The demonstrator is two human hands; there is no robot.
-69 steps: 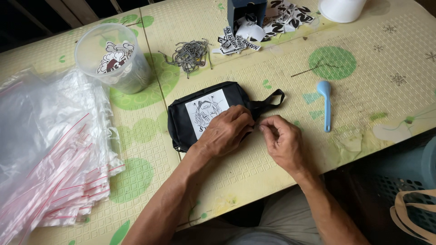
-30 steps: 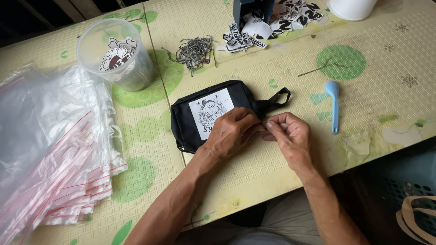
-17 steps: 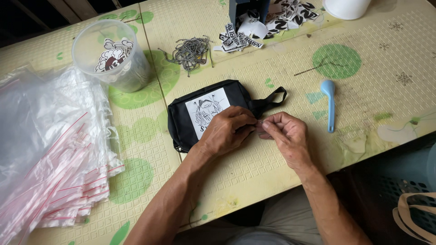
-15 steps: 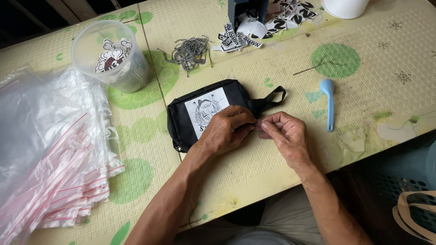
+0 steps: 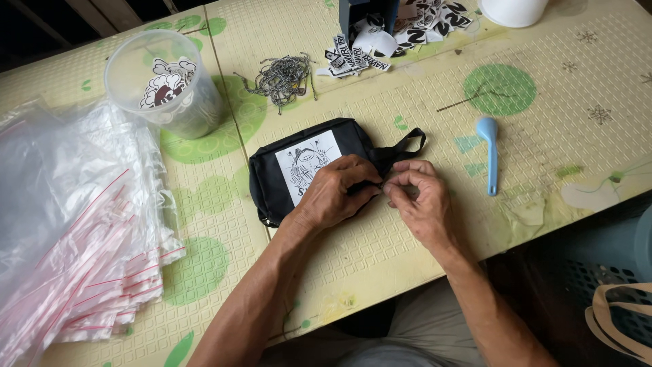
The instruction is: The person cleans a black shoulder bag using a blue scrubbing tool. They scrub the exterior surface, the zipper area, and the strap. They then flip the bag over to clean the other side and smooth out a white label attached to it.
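A small black pouch (image 5: 278, 180) with a white picture label and a black strap loop (image 5: 407, 141) lies on the table. My left hand (image 5: 336, 194) rests over the pouch's right end, fingers pinched on its edge near the zipper. My right hand (image 5: 418, 200) meets it from the right, fingertips pinching the same spot on the pouch; what small part they grip is hidden by the fingers.
A stack of clear plastic bags with red strips (image 5: 75, 231) lies at left. A clear plastic cup (image 5: 166, 85) stands at the back left, next to a heap of small ball chains (image 5: 282, 73). Printed tags (image 5: 367, 51) sit behind. A light blue scoop (image 5: 490, 153) lies at right.
Both hands have stayed on the pouch's right end; the right hand moved in closer until its fingertips met the left hand's. The pouch has barely shifted.
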